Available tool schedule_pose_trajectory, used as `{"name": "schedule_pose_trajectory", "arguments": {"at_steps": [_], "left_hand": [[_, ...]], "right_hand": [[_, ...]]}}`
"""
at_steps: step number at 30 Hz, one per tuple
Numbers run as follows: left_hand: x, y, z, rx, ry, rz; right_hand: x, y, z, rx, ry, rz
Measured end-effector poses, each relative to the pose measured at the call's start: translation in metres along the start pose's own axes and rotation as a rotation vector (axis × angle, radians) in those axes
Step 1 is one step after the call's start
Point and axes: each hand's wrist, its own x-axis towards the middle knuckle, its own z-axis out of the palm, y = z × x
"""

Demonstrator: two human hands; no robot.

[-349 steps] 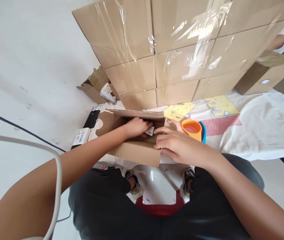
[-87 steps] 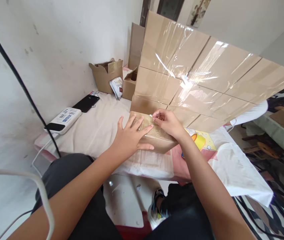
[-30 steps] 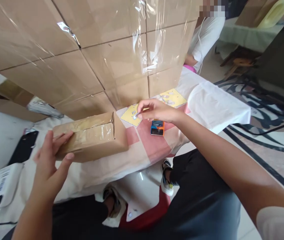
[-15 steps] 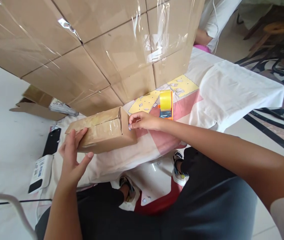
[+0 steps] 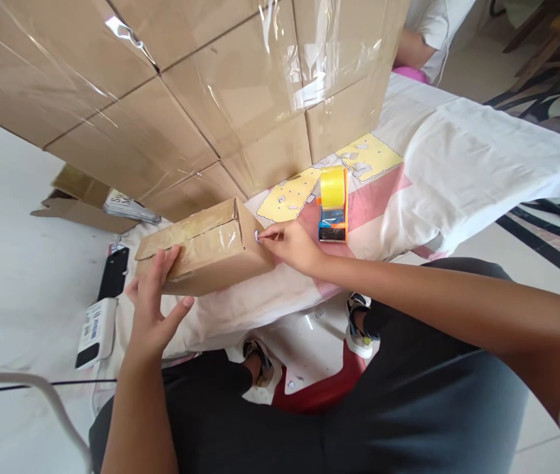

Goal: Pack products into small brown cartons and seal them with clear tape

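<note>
A taped brown cardboard box (image 5: 201, 240) lies on the cloth-covered table in front of me. My left hand (image 5: 158, 289) rests on its left part, fingers over the near top edge, thumb spread away from the side. At the right end face, my right hand (image 5: 289, 243) pinches with thumb and fingertips at a small whitish piece (image 5: 256, 236), which is against or very close to the cardboard. Its exact kind is too small to make out. Just beyond my right hand sits a tape dispenser (image 5: 333, 204) with a yellow roll and an orange frame.
Behind the box rises a wall of stacked cartons (image 5: 250, 99) under clear tape. To the left are a black phone (image 5: 113, 273), a white device (image 5: 96, 332) and an opened carton (image 5: 82, 204) holding printed papers. A person's arm (image 5: 415, 49) shows at the back right.
The view has shifted a little. My right hand has drawn slightly back from the box's end, and the small whitish piece shows more. My left hand keeps its place on the box.
</note>
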Motion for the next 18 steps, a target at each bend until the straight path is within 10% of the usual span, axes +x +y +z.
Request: {"name": "schedule_pose_trajectory", "arguments": {"at_steps": [18], "left_hand": [[-0.001, -0.001, 0.002, 0.043, 0.023, -0.003]], "right_hand": [[0.002, 0.006, 0.002, 0.078, -0.059, 0.028]]}}
